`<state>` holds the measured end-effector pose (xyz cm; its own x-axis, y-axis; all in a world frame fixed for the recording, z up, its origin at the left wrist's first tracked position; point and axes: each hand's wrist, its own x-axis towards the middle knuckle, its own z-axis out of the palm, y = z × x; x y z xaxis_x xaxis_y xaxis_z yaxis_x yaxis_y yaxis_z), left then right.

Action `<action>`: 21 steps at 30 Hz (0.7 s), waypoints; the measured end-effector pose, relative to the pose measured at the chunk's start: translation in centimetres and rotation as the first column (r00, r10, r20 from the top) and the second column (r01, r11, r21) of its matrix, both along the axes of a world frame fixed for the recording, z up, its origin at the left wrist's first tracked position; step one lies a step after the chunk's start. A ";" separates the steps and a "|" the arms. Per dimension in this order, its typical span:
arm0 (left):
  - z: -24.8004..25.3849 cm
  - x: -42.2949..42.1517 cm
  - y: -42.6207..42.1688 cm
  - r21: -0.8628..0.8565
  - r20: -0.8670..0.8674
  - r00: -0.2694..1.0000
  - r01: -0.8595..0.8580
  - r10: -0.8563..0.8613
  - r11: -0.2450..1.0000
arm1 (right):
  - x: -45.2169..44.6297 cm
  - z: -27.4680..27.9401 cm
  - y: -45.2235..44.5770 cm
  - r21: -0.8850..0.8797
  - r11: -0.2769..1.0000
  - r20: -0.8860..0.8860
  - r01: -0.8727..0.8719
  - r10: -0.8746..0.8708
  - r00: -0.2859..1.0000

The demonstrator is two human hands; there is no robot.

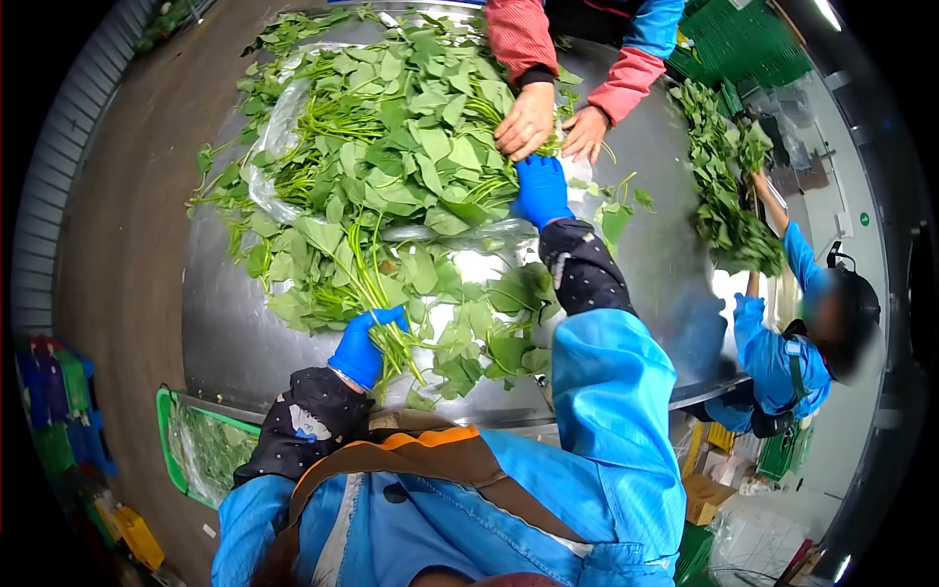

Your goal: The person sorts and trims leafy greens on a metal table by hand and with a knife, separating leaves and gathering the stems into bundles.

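Note:
My left hand [368, 347], in a blue glove, is closed around the stems of a leafy green bunch [364, 269] near the table's front edge. Farther forward, my right hand [542, 191], also gloved in blue, reaches to the right edge of a large heap of leafy greens [411, 127]; its fingertips are partly hidden by the leaves, and what they touch is unclear. Just beyond it are a co-worker's two bare hands [526, 121], one on the heap and one beside it. Clear plastic film [279, 127] lies among the greens. Loose leaves [479, 333] are scattered between my arms.
The metal table [646, 225] extends to the right, where another person [792, 342] in blue holds a big leafy bunch [729, 196]. A green crate [174, 440] with plastic-covered greens stands below the table's left front. Green crates [743, 44] are at the back right.

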<state>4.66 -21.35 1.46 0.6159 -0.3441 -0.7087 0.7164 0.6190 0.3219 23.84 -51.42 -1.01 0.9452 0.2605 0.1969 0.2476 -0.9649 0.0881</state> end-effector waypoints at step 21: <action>-0.5 -0.6 0.0 -0.240 0.181 0.968 -0.128 0.174 0.962 | -19.5 6.0 16.8 0.314 0.938 -0.046 -0.144 0.167 0.985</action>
